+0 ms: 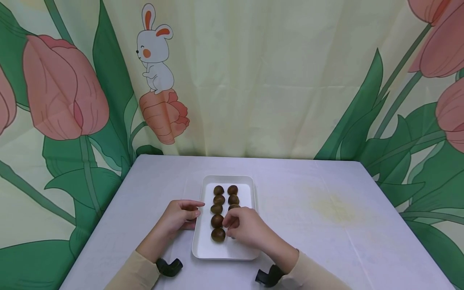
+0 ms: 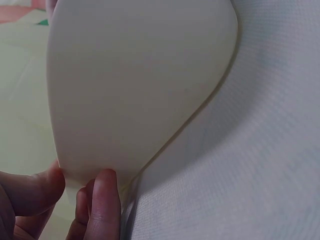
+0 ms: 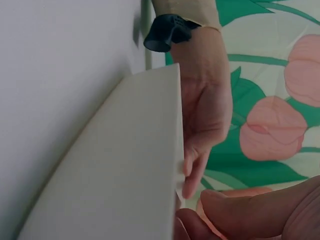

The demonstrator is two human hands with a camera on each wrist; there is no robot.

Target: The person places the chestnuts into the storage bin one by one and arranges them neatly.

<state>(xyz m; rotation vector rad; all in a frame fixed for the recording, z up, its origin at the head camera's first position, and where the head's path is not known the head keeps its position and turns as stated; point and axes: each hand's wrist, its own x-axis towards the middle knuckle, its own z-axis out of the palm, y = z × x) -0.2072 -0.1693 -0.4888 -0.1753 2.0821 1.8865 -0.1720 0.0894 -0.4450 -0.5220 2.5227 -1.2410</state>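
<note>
A white rectangular tray (image 1: 197, 247) lies on the table with brown, glossy chestnuts in two columns. The left column (image 1: 216, 209) shows several chestnuts; in the right column three chestnuts (image 1: 233, 199) show, the nearest partly covered by my right hand. My left hand (image 1: 179, 215) touches the tray's left edge. In the left wrist view its fingertips (image 2: 104, 200) lie against the tray's outer wall (image 2: 135, 90). Over the tray's right half is my right hand (image 1: 246, 227), fingers bent and thumb near them. What lies between its fingertips is hidden, also behind the wall (image 3: 115, 165) in the right wrist view.
A white cloth covers the table (image 1: 308, 225), with a faint yellowish stain (image 1: 335, 207) on the right. Behind hangs a curtain (image 1: 253, 80) printed with tulips and a rabbit. Each wrist wears a black device (image 1: 169, 267).
</note>
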